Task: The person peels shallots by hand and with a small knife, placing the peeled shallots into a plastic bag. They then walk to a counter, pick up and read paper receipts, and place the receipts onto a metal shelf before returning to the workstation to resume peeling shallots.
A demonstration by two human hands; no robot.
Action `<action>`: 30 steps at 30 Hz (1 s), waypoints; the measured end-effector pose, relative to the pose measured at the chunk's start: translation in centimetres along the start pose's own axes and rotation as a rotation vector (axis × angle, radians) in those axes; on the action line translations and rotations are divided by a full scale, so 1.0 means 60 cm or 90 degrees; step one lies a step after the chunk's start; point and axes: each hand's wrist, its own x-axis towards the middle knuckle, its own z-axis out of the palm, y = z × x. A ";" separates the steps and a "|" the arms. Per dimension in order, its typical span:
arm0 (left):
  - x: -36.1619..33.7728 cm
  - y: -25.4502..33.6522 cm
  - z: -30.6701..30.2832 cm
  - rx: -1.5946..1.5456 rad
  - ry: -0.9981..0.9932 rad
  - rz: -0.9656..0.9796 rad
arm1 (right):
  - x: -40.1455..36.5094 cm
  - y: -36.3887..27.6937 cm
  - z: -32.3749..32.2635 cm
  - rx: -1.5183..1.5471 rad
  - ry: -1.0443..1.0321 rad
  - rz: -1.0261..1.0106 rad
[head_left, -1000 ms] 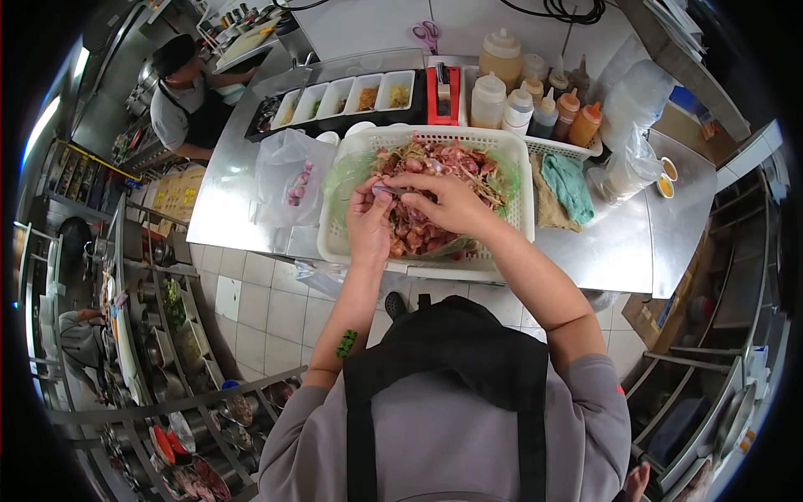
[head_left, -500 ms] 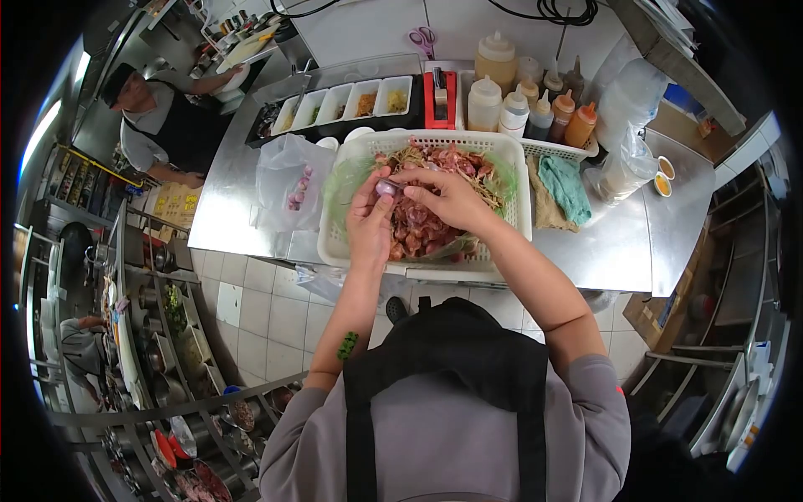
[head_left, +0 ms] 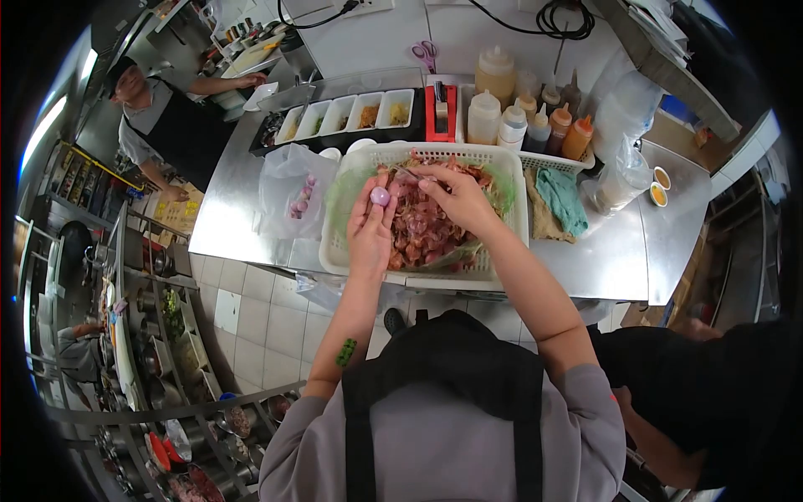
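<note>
Steel counter (head_left: 602, 251) stretches across in front of the person. On it, straight ahead of both arms, sits a white slotted basket (head_left: 517, 219), lined with green plastic and heaped with reddish-purple shallots (head_left: 422, 230) and loose skins. Just left of the basket slumps a clear plastic bag (head_left: 280, 180) with a few peeled bulbs (head_left: 299, 201) low inside it. A green cloth (head_left: 559, 197) lies off the basket's right end. Both hands are over the heap. The right hand (head_left: 458, 201) is above the middle, fingers bent toward a thin sliver; whether it grips a blade, a skin or nothing, I cannot tell. The left hand (head_left: 370, 230) is raised over the basket's left half, fingertips closed round one pale peeled shallot (head_left: 380, 196), roundish, with no clear long axis. That bulb is left of the right hand and the bag lies further left, so the left hand is the nearer to the bag.
</note>
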 end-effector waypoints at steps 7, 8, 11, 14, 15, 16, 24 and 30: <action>0.032 0.109 -0.052 0.233 0.178 0.085 | -0.001 -0.008 0.000 -0.139 0.024 0.058; 0.044 0.133 -0.064 0.304 0.236 0.091 | -0.002 -0.015 0.000 -0.129 0.043 0.062; 0.084 0.180 -0.144 0.488 0.301 0.050 | 0.001 -0.003 0.000 -0.150 0.083 0.030; 0.143 0.158 -0.270 0.615 0.280 -0.011 | 0.001 0.002 -0.001 -0.191 0.081 0.042; 0.154 0.150 -0.291 0.651 0.245 -0.048 | -0.001 0.003 -0.001 -0.191 0.077 0.045; 0.158 0.147 -0.291 0.651 0.248 -0.048 | 0.000 0.003 -0.001 -0.187 0.075 0.047; 0.174 0.149 -0.294 0.731 0.320 0.053 | 0.003 0.004 -0.002 -0.173 0.091 0.020; 0.107 0.174 -0.089 0.623 0.186 0.021 | 0.006 0.007 -0.012 -0.120 0.085 0.051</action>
